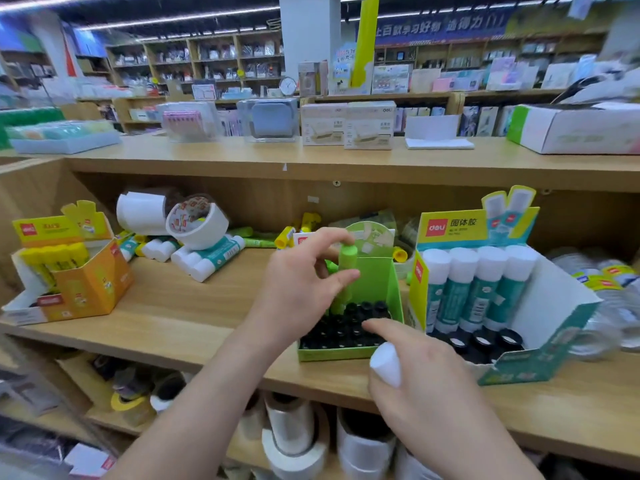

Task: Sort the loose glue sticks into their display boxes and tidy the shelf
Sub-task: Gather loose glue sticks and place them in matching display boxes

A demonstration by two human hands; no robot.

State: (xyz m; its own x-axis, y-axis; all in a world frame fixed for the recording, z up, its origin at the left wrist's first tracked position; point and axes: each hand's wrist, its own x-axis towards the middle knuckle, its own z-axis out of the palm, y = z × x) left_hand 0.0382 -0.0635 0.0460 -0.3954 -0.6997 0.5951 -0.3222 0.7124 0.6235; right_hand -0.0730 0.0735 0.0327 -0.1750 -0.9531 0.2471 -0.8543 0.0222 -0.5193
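While the left hand [294, 289] pinches a green glue stick [347, 261], green box [377, 282] under its fingers [329, 237], the right hand [429, 393] clasps a white-capped stick [386, 365].

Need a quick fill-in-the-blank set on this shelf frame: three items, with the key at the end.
1. The left hand pinches a ___ glue stick over the green box.
2. The right hand grips a second stick whose cap is ___.
3. The teal box holds ___ upright sticks.

Missing words: green; white; four.
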